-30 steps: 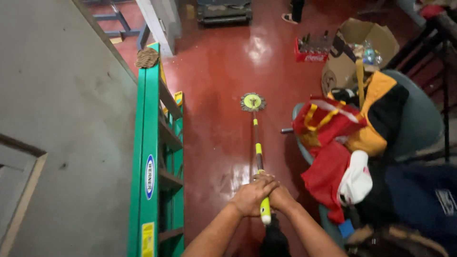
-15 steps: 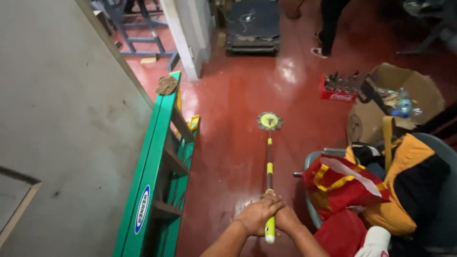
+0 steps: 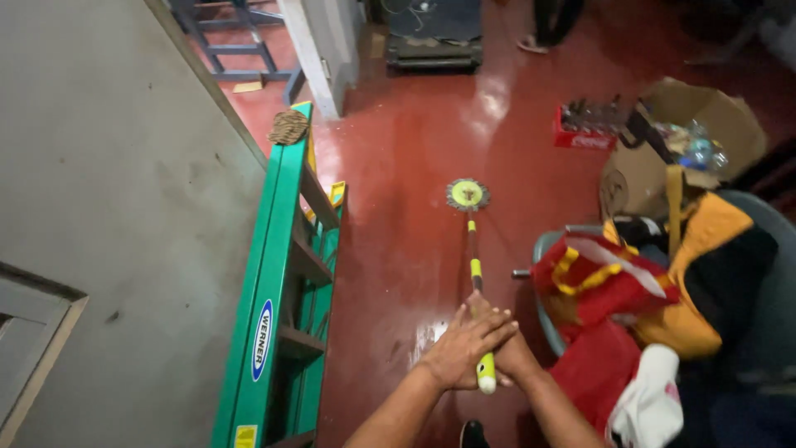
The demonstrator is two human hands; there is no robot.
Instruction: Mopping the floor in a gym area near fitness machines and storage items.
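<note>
Both my hands grip the top of a mop handle (image 3: 473, 257), a thin pole with yellow-green bands and a white end cap. My left hand (image 3: 461, 347) wraps over the handle from the left, and my right hand (image 3: 512, 353) lies partly under it on the right. The round yellow-green mop head (image 3: 468, 194) rests flat on the shiny red floor (image 3: 398, 216) ahead of me.
A green folding ladder (image 3: 278, 315) leans against the grey wall (image 3: 108, 207) on the left, with a brown rag (image 3: 288, 126) on top. On the right, a chair (image 3: 767, 274) holds red and orange bags (image 3: 613, 290). A cardboard box (image 3: 655, 158) and red crate (image 3: 584, 133) stand beyond it. A person's feet (image 3: 547, 37) show far back.
The view has tilted upward and shifted, so the ladder, mop and chair sit lower and further right in the frame. My hands keep their grip on the handle.
</note>
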